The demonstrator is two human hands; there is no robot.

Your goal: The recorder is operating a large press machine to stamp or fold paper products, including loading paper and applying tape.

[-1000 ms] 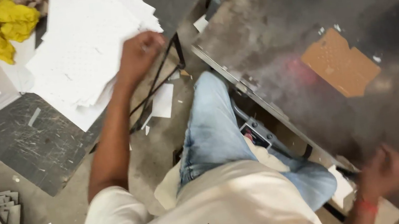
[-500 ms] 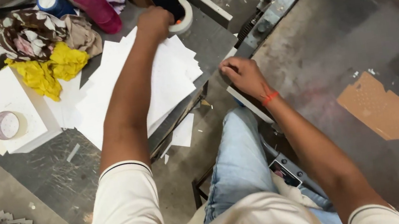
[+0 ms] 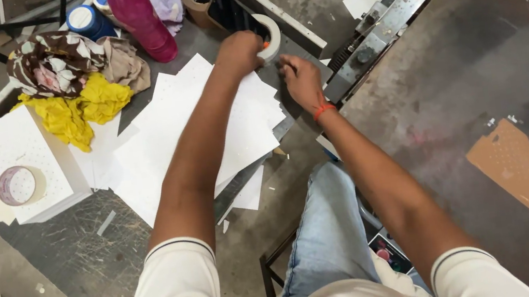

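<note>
Head camera looked down on both arms stretched forward: the left hand (image 3: 238,52) had its fingers curled around a white roll of tape (image 3: 269,36) above the scattered white paper sheets (image 3: 205,119), while the right hand (image 3: 299,78) hovered just beside it, fingers bent loosely, gripping nothing I could make out.

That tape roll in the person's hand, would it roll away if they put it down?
Probably only if set on edge: the tape roll is a round, hollow ring, so it likely rolls upright and sits still laid flat, like the other roll on the paper. It looks light, since the left hand lifts it alone.
</note>
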